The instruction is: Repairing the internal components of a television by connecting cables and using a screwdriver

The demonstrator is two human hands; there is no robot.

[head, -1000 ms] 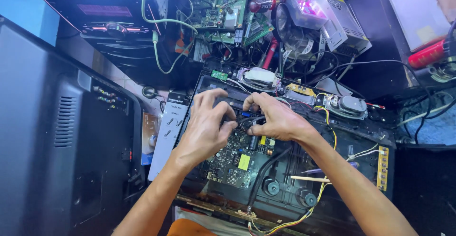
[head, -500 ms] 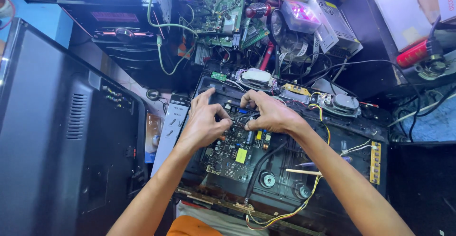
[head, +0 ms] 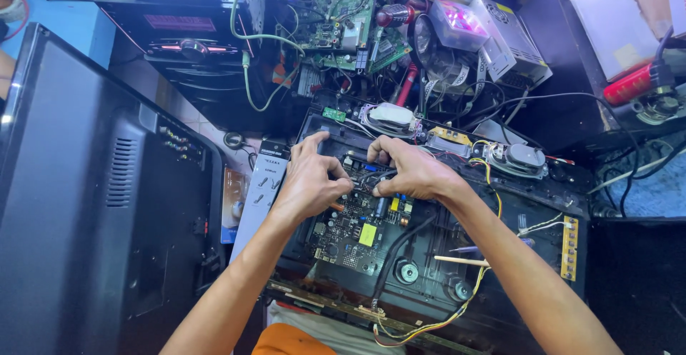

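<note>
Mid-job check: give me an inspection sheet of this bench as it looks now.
Surface: open black chassis fills the bench.
Job's things: dark circuit board inside the chassis.
Clutter: green board, grey power supply box, white remote.
Grippers: left hand and right hand, fingers pinching at the board's top edge; what they grip is hidden.
Cables: thick black cable, yellow wires.
Surroundings: black television back at left.

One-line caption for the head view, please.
Left hand and right hand meet over black wires on a circuit board in an opened black chassis.
</note>
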